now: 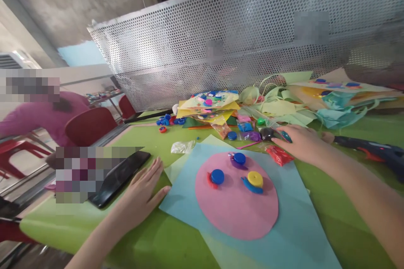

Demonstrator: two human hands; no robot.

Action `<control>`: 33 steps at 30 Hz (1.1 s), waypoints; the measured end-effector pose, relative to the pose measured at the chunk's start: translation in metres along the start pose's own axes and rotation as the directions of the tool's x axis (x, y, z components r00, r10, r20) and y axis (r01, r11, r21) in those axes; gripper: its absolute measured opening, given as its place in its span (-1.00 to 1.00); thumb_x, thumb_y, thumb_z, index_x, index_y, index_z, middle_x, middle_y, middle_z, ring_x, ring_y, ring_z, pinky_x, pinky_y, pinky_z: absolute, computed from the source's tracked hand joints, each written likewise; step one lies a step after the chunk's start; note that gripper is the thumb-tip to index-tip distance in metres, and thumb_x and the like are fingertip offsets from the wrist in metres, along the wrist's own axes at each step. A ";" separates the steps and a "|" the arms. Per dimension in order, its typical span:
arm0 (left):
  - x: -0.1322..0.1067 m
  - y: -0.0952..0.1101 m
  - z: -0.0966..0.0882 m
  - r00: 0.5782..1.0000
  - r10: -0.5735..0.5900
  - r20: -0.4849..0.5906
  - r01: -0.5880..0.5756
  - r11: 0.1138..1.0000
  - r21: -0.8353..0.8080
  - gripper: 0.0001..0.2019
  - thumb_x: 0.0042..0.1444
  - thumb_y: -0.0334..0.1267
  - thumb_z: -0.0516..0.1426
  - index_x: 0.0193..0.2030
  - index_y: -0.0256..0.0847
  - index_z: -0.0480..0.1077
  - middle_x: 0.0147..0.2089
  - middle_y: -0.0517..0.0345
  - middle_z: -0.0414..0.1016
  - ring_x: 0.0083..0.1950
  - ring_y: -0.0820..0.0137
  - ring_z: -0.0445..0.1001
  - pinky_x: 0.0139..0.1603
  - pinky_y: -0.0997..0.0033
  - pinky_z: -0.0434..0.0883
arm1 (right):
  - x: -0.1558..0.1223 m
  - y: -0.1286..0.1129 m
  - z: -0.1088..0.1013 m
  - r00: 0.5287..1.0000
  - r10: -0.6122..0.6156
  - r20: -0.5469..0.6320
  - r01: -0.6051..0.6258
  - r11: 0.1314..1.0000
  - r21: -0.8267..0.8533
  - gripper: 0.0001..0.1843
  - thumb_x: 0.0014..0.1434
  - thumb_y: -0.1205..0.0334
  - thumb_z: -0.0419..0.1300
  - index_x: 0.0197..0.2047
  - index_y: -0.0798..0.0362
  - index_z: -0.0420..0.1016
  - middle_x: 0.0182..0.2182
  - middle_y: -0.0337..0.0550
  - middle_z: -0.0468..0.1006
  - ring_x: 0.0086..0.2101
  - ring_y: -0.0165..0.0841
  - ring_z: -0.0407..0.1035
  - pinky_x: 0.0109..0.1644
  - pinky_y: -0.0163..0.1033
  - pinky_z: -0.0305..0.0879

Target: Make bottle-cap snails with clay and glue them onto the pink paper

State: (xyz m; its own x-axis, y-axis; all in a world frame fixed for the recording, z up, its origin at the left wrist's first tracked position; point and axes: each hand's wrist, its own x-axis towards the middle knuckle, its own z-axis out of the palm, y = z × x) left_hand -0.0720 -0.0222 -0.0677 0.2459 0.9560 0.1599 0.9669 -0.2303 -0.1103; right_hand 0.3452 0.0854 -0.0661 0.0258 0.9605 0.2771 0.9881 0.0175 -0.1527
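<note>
My left hand point(143, 191) lies flat on the green table with its fingers stretched out, beside the left edge of a light blue paper sheet point(179, 201). On that sheet is a pink paper circle point(233, 210). It bears two blue bottle caps point(217, 176) and a yellow bottle cap point(255, 179), each with a strip of coloured clay along it. Beyond the sheet, my right hand point(295, 143) reaches over packets of clay, thumb and fingers apart. Its fingertips are at a black clay packet point(267, 134), and a teal piece point(286, 136) shows between them. A red clay packet point(279, 155) lies just below.
A black phone point(120, 178) lies left of my left hand. At the right is a dark glue gun point(369, 145). Behind are stacked decorated papers point(210, 107), pale green paper scraps point(277, 101) and loose blue caps point(166, 119). A person in pink point(69, 105) sits at far left.
</note>
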 end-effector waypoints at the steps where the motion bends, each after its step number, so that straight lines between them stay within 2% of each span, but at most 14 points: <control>1: 0.001 0.000 -0.002 1.000 0.021 -0.005 -0.021 1.000 -0.021 -0.37 0.19 0.11 -0.17 0.19 -0.35 0.25 0.25 -0.16 0.26 0.26 0.12 0.22 0.21 0.07 0.25 | -0.001 -0.002 -0.002 1.000 0.028 0.010 -0.028 1.000 -0.008 -0.55 0.09 -0.10 0.02 -0.08 -0.03 0.46 -0.02 0.06 0.47 -0.09 0.12 0.34 -0.10 0.20 0.19; 4: -0.011 -0.002 -0.004 0.996 0.015 -0.092 -0.023 0.996 -0.084 -0.47 0.17 0.13 -0.10 -0.01 -0.19 0.44 0.04 0.00 0.51 0.06 0.17 0.47 0.10 0.20 0.39 | -0.002 -0.007 -0.009 0.994 0.100 0.039 -0.099 0.995 -0.025 -0.55 0.08 -0.11 0.03 -0.06 -0.06 0.46 0.01 0.00 0.46 -0.07 0.14 0.33 -0.07 0.25 0.15; 6: -0.022 -0.005 -0.002 0.985 0.003 -0.172 -0.026 0.991 -0.134 -0.54 0.17 0.11 -0.07 -0.05 -0.13 0.45 -0.06 0.08 0.56 -0.05 0.23 0.53 0.01 0.30 0.44 | -0.003 -0.010 -0.011 0.991 0.122 0.050 -0.120 0.992 -0.028 -0.54 0.09 -0.12 0.02 -0.05 -0.09 0.45 0.04 -0.03 0.44 -0.05 0.15 0.31 -0.06 0.29 0.12; 9: -0.023 -0.005 0.001 0.977 -0.025 -0.210 -0.011 0.986 -0.167 -0.52 0.22 0.04 -0.11 0.15 -0.17 0.24 -0.19 0.08 0.54 -0.18 0.30 0.54 -0.10 0.34 0.46 | -0.003 -0.011 -0.010 0.992 0.109 0.065 -0.108 0.994 -0.021 -0.55 0.09 -0.12 0.02 -0.05 -0.09 0.44 0.05 -0.03 0.43 -0.05 0.12 0.32 -0.06 0.25 0.14; 12: -0.002 -0.001 0.005 0.990 -0.069 -0.125 0.054 0.992 -0.115 -0.40 0.25 0.03 -0.19 0.27 -0.39 0.02 -0.29 0.02 0.46 -0.26 0.26 0.49 -0.18 0.24 0.45 | -0.002 -0.009 -0.006 0.994 0.085 0.072 -0.084 0.996 -0.017 -0.56 0.09 -0.10 0.04 -0.06 -0.05 0.45 0.02 0.02 0.45 -0.06 0.09 0.33 -0.09 0.16 0.20; 15: 0.023 0.003 0.009 0.995 -0.079 -0.056 0.077 0.996 -0.037 -0.36 0.23 0.06 -0.18 0.26 -0.46 0.05 -0.13 -0.20 0.44 -0.09 0.10 0.44 -0.08 0.01 0.38 | -0.001 -0.006 -0.005 0.996 0.060 0.072 -0.059 0.998 -0.011 -0.57 0.10 -0.06 0.04 -0.05 -0.02 0.44 0.01 0.03 0.46 -0.06 0.04 0.34 -0.10 0.08 0.23; 17: 0.035 0.002 0.010 0.999 -0.032 -0.039 0.031 0.999 -0.023 -0.38 0.22 0.05 -0.16 0.27 -0.40 0.06 0.03 -0.28 0.39 0.08 0.04 0.36 0.04 -0.08 0.29 | -0.001 -0.006 -0.005 0.996 0.054 0.074 -0.054 0.999 -0.008 -0.57 0.11 -0.05 0.04 -0.05 0.00 0.44 0.01 0.04 0.46 -0.06 0.02 0.35 -0.09 0.06 0.24; 19: 0.041 -0.002 0.010 0.999 0.037 -0.015 -0.037 0.999 -0.013 -0.40 0.24 0.01 -0.17 0.32 -0.30 -0.01 0.22 -0.26 0.24 0.25 0.04 0.18 0.17 -0.11 0.14 | -0.001 -0.008 -0.008 0.995 0.064 0.080 -0.063 0.998 -0.007 -0.57 0.10 -0.05 0.04 -0.05 0.00 0.44 0.01 0.05 0.47 -0.06 0.04 0.35 -0.08 0.09 0.23; 22: 0.033 -0.016 0.010 0.995 0.102 0.019 -0.102 0.995 0.004 -0.40 0.25 -0.02 -0.19 0.37 -0.18 -0.18 0.37 -0.15 0.02 0.38 0.03 -0.09 0.26 -0.23 -0.13 | -0.003 -0.012 -0.013 0.991 0.092 0.102 -0.091 0.996 -0.009 -0.55 0.11 -0.07 0.03 -0.04 -0.03 0.44 0.03 0.04 0.45 -0.05 0.10 0.33 -0.05 0.24 0.15; 25: 0.000 -0.028 0.012 0.996 0.089 -0.001 -0.089 0.995 0.038 -0.37 0.27 -0.06 -0.19 0.38 -0.16 -0.40 0.36 -0.15 0.04 0.38 -0.01 -0.11 0.25 -0.33 -0.29 | -0.005 -0.014 -0.016 0.987 0.105 0.121 -0.105 0.994 -0.003 -0.55 0.11 -0.08 0.01 -0.02 -0.05 0.44 0.05 0.00 0.44 -0.03 0.11 0.31 -0.02 0.33 0.08; 28: -0.042 -0.027 0.013 0.981 0.111 -0.159 -0.093 0.989 0.115 -0.38 0.28 -0.12 -0.21 0.37 -0.12 -0.48 0.33 -0.09 0.12 0.36 0.09 -0.01 0.31 -0.15 -0.33 | -0.004 -0.013 -0.015 0.988 0.104 0.114 -0.106 0.994 0.004 -0.52 0.11 -0.09 -0.01 0.00 -0.05 0.42 0.05 0.00 0.43 -0.02 0.10 0.30 -0.01 0.30 0.09; 29: -0.051 -0.023 0.013 0.976 0.143 -0.163 -0.122 0.983 0.137 -0.37 0.27 -0.11 -0.20 0.38 -0.15 -0.47 0.33 -0.11 0.11 0.36 0.11 0.00 0.33 -0.08 -0.35 | -0.004 -0.012 -0.013 0.989 0.101 0.110 -0.102 0.995 0.006 -0.52 0.11 -0.09 -0.01 0.00 -0.05 0.42 0.05 0.00 0.44 -0.02 0.09 0.30 -0.02 0.27 0.11; 31: -0.055 -0.012 0.009 0.962 0.229 -0.149 -0.206 0.966 0.153 -0.37 0.27 -0.07 -0.19 0.38 -0.21 -0.40 0.36 -0.11 0.03 0.37 0.15 -0.03 0.35 0.05 -0.36 | -0.003 -0.011 -0.011 0.991 0.088 0.103 -0.090 0.996 0.011 -0.52 0.10 -0.09 0.01 -0.01 -0.05 0.42 0.03 -0.01 0.45 -0.03 0.08 0.31 -0.03 0.20 0.16; 33: -0.039 -0.005 0.005 0.947 0.313 -0.067 -0.303 0.944 0.126 -0.34 0.26 -0.03 -0.19 0.38 -0.25 -0.41 0.39 -0.11 -0.08 0.38 0.17 -0.07 0.36 0.12 -0.19 | -0.003 -0.010 -0.010 0.992 0.079 0.095 -0.081 0.997 0.013 -0.52 0.09 -0.10 0.01 -0.03 -0.05 0.44 0.01 0.00 0.47 -0.05 0.10 0.32 -0.05 0.19 0.17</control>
State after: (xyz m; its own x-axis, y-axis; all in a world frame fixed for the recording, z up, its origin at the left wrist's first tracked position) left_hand -0.0868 -0.0577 -0.0787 0.5405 0.8213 0.1828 0.8299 -0.4846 -0.2764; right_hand 0.3371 0.0800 -0.0560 0.0895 0.9810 0.1724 0.9807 -0.0565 -0.1874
